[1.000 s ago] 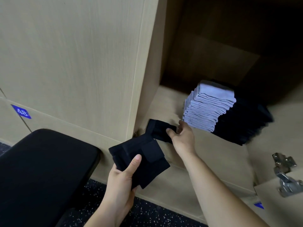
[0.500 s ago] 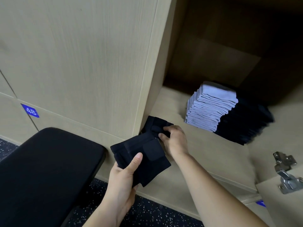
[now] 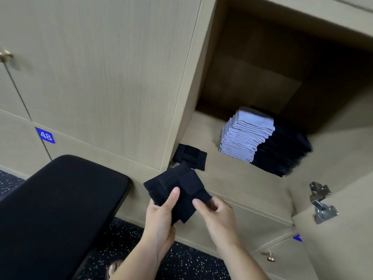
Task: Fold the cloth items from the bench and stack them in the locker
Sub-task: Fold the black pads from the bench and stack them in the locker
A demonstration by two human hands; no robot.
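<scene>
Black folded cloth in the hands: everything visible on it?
The black folded cloth is a small, roughly square bundle of matte, soft-looking fabric, in overlapping layers with a narrower flap across the top. It is held tilted in the air before the open beige wooden locker. The left hand grips its near-left side, thumb on top, fingers beneath; the right hand pinches its right corner. Its far corner overlaps a second small black folded piece on its floor; contact cannot be told.

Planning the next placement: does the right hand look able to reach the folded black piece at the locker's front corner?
Probably yes. The folded black piece lies at the locker's front edge, nothing between it and the right hand, though that hand pinches the black bundle the left hand holds.
</scene>
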